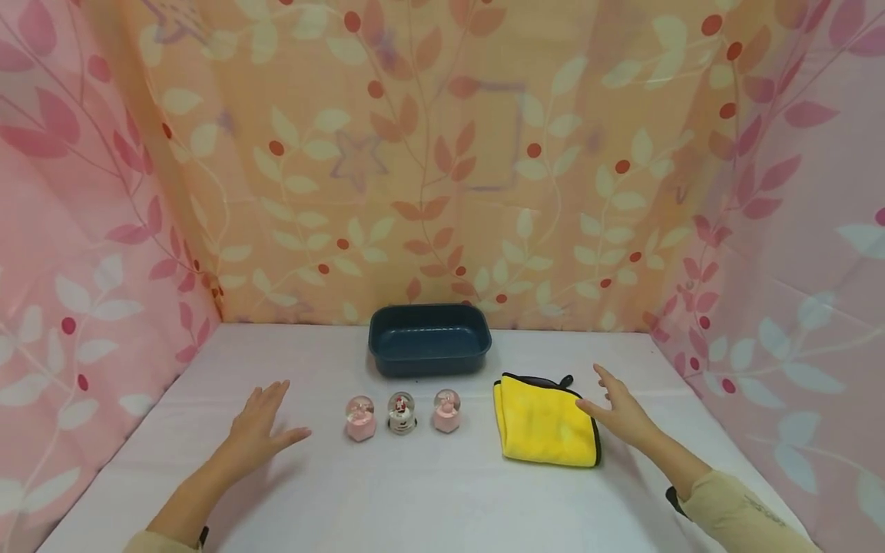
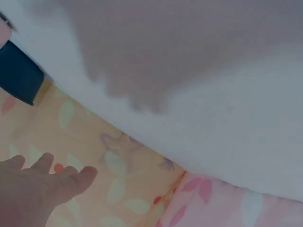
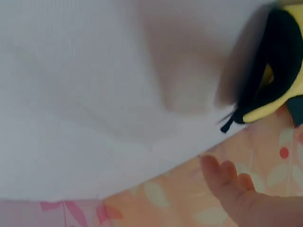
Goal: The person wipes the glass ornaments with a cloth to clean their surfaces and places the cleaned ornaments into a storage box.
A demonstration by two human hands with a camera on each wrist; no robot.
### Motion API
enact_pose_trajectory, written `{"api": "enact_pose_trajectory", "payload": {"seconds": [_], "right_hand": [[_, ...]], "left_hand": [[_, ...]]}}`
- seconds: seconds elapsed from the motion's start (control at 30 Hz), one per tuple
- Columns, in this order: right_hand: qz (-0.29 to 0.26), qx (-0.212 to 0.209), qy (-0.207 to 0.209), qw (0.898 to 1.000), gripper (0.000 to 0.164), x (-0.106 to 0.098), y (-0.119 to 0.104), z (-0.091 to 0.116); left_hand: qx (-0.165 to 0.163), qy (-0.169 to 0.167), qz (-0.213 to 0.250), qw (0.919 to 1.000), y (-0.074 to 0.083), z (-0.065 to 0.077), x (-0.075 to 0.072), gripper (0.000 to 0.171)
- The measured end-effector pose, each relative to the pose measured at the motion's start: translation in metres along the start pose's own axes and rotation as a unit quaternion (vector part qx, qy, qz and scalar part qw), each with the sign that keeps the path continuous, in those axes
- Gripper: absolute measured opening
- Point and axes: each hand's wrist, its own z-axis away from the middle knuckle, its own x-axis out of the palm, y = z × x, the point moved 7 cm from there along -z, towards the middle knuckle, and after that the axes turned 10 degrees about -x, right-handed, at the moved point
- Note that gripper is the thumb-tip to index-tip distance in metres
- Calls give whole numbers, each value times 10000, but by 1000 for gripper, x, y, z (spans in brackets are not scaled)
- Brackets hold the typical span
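My left hand (image 1: 257,432) hovers over the left part of the table, fingers extended and thumb spread, holding nothing. To its right three small snow globes stand in a row: a pink-based one (image 1: 360,419), a white-based one (image 1: 402,413) with a red-and-white figure inside, and another pink-based one (image 1: 446,411). My right hand (image 1: 621,413) is held with fingers spread at the right edge of a folded yellow cloth (image 1: 549,422) with black trim, and its thumb overlaps the cloth in the head view. In the right wrist view the cloth's dark edging (image 3: 279,52) shows beside that hand.
A dark blue rectangular basin (image 1: 430,369) stands behind the snow globes, near the back curtain (image 1: 429,169). Pink leaf-patterned curtains (image 1: 62,253) enclose the left and right sides. A white cloth covers the table (image 1: 442,499).
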Motion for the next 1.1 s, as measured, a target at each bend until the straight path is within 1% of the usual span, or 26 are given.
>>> {"api": "enact_pose_trajectory", "payload": {"seconds": [0.07,0.13,0.23,0.33,0.5,0.63,0.73,0.9,1.0,1.1], "right_hand": [[-397,362,-106,9985,87,7,4,1],[-756,735,-180,9943,90,12,8,2],[-1304,1194,-262,9839,91,21,11,4],[-1563,1403,-283,9773,93,27,13,5],[-1492,1534,-357,9762,96,33,20,3],[-1310,1436,-674,9786,95,42,27,-1],[-1178,1303,-965,9797,93,48,29,-4],[-1212,1436,-1106,9759,89,54,29,-8],[-1357,1569,-1142,9716,88,57,27,-9],[-1477,1585,-1186,9690,88,58,26,-7]], "left_hand": [[-133,-238,358,9990,3,-1,6,93],[-261,-425,551,9972,5,-3,12,94],[-379,-583,556,9960,8,-5,20,96],[-389,-632,529,9958,10,-5,25,96],[-220,-694,511,9960,15,-5,32,95],[-141,-705,470,9963,18,-6,33,94],[-147,-763,539,9955,19,-8,33,94],[-118,-858,648,9941,24,-11,37,92],[-83,-898,643,9938,29,-13,41,92],[-132,-988,662,9928,34,-16,47,91]]}}
